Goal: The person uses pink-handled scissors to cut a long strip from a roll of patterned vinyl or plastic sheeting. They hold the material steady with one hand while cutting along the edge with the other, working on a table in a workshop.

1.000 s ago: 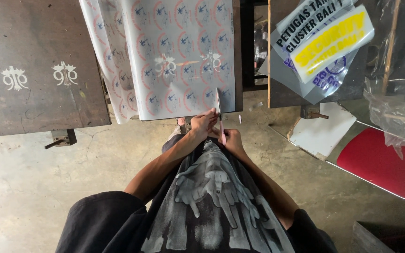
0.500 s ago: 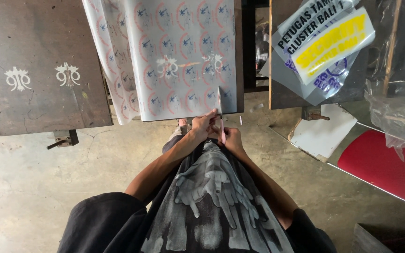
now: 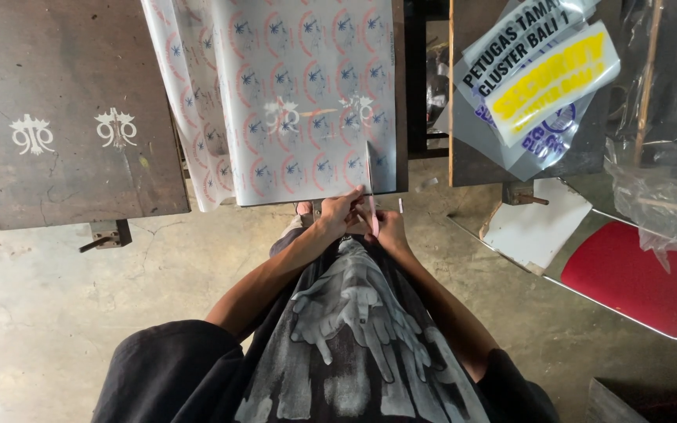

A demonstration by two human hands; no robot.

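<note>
The printed sheet (image 3: 307, 102), thin, light and floppy, is draped over the dark board (image 3: 400, 94), its lower edge overhanging the near side; its near right corner is pinched by the left hand (image 3: 342, 213), while a narrow strip (image 3: 372, 211) is clamped by the right hand (image 3: 389, 229) and peeled; edges are best gripped, as creasing looks likely

- Looks like a small printing workshop, rough and well used.
- Bare, cracked concrete floor (image 3: 56, 298), stained and dusty.
- Dark, worn flat boards (image 3: 64, 102) set on metal brackets, one stamped with two small white emblems (image 3: 72, 131).
- Large sheet of repeated round printed badges (image 3: 307, 94) draped over the middle board.
- Loose transparent films (image 3: 538, 78) with yellow and blue lettering stacked on the right-hand board.
- Crumpled clear plastic wrap (image 3: 667, 180) and a red metal-rimmed seat (image 3: 636, 282) at the right.
</note>
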